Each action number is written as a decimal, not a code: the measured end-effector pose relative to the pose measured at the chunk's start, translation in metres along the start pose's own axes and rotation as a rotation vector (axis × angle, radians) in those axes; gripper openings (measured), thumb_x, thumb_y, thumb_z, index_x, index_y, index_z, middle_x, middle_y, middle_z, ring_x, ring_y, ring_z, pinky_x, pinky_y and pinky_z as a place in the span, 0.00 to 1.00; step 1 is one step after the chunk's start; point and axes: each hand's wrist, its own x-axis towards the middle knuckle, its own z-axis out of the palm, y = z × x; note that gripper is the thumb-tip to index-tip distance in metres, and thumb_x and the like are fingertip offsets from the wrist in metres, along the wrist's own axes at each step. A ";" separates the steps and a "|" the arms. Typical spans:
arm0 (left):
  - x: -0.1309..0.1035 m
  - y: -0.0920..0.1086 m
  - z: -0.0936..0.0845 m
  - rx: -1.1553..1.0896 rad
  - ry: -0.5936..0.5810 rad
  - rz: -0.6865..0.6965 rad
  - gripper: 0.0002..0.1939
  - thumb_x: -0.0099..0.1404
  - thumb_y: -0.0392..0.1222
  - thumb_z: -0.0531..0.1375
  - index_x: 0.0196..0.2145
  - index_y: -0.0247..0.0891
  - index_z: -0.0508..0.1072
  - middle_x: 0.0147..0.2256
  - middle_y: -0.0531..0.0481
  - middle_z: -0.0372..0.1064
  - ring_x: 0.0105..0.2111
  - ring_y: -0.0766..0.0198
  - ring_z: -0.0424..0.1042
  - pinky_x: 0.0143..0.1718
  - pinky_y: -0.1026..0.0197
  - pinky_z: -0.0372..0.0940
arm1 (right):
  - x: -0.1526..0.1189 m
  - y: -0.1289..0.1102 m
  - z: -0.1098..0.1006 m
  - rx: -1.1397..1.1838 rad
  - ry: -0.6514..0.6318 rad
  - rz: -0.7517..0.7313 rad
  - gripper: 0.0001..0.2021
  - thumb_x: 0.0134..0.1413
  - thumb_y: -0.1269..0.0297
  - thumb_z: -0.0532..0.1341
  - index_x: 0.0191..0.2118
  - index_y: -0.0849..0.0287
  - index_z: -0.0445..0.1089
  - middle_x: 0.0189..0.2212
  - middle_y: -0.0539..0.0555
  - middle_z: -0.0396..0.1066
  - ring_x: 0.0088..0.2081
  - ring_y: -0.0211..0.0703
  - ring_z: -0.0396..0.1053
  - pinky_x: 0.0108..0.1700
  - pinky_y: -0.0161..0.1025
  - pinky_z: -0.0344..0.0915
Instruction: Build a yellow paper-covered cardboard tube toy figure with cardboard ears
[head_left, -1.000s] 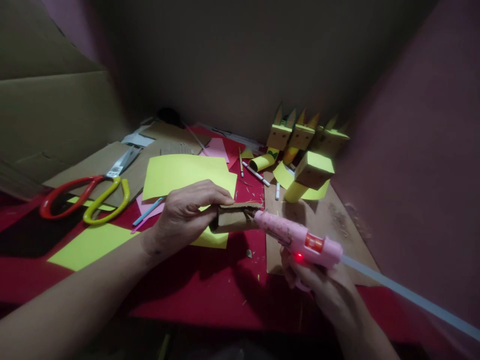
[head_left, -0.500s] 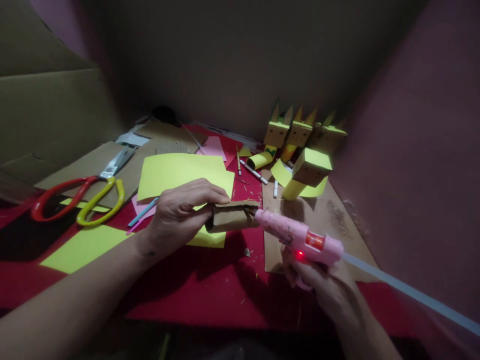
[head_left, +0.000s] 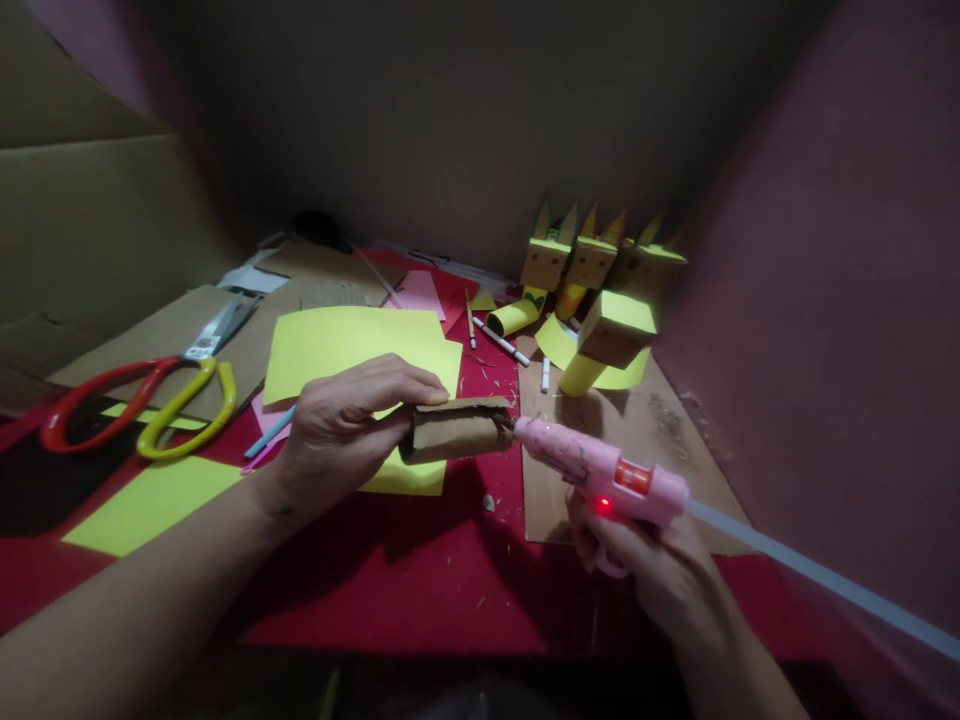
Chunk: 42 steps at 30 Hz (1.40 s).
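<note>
My left hand [head_left: 360,415] pinches the left end of a brown cardboard tube [head_left: 461,434], thumb and fingers closed on it. A ragged, open seam runs along the tube's upper side. In my right hand [head_left: 637,550] is a pink hot glue gun [head_left: 592,460], its red light lit and a long translucent glue stick [head_left: 810,575] coming out of the back. The gun's nozzle is at the tube's right end, by the seam; whether it touches is hard to see. Yellow paper [head_left: 364,350] lies behind and under my left hand.
Scissors [head_left: 187,385] with red and yellow handles lie at left, on cardboard. Several cardboard box-headed figures [head_left: 546,262] with pointed ears stand at the back right; an earless box figure [head_left: 619,325] is nearer. A pencil [head_left: 470,320] and white sticks lie on the red cloth [head_left: 420,590].
The glue gun's nozzle has drawn back slightly to the right from inside the tube's right end. My left hand still holds the tube. The whole view has shifted a little.
</note>
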 end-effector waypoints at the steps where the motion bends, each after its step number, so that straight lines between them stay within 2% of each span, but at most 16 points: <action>1: 0.000 0.000 0.000 -0.001 0.002 -0.003 0.14 0.63 0.23 0.60 0.38 0.41 0.79 0.36 0.50 0.78 0.37 0.62 0.77 0.38 0.58 0.72 | 0.000 0.000 -0.001 0.002 0.002 0.000 0.20 0.57 0.46 0.63 0.23 0.56 0.67 0.19 0.51 0.66 0.23 0.42 0.63 0.26 0.39 0.59; 11: 0.000 0.004 -0.001 0.016 0.010 -0.049 0.15 0.63 0.25 0.61 0.38 0.46 0.80 0.36 0.53 0.78 0.37 0.62 0.77 0.39 0.57 0.73 | -0.001 -0.003 0.000 0.028 0.005 0.034 0.19 0.58 0.49 0.63 0.24 0.57 0.67 0.20 0.50 0.65 0.23 0.40 0.62 0.26 0.38 0.60; 18: 0.000 0.002 -0.003 0.027 -0.018 0.006 0.17 0.64 0.24 0.61 0.41 0.45 0.79 0.37 0.52 0.78 0.38 0.63 0.77 0.38 0.58 0.73 | 0.001 -0.001 0.000 0.057 0.029 0.036 0.19 0.56 0.47 0.64 0.24 0.56 0.68 0.19 0.51 0.66 0.23 0.43 0.64 0.26 0.39 0.61; 26: 0.000 0.004 -0.004 0.023 -0.019 -0.003 0.17 0.63 0.21 0.61 0.41 0.42 0.79 0.38 0.51 0.77 0.38 0.63 0.77 0.39 0.58 0.72 | 0.003 0.000 -0.001 0.044 0.019 0.070 0.20 0.56 0.46 0.64 0.23 0.56 0.68 0.19 0.51 0.66 0.23 0.43 0.63 0.26 0.40 0.60; 37: -0.001 0.001 -0.002 0.024 0.004 -0.017 0.17 0.64 0.25 0.61 0.41 0.47 0.79 0.37 0.54 0.78 0.38 0.62 0.77 0.38 0.55 0.74 | 0.001 -0.004 -0.003 0.027 0.023 0.074 0.19 0.57 0.47 0.64 0.23 0.55 0.68 0.20 0.51 0.66 0.25 0.44 0.64 0.28 0.41 0.62; 42: -0.002 0.002 -0.001 0.018 0.016 -0.025 0.17 0.64 0.25 0.61 0.41 0.47 0.80 0.38 0.54 0.78 0.38 0.62 0.77 0.38 0.55 0.74 | 0.002 -0.002 -0.004 0.033 0.039 0.065 0.18 0.55 0.46 0.64 0.26 0.55 0.69 0.19 0.51 0.67 0.23 0.44 0.65 0.26 0.41 0.62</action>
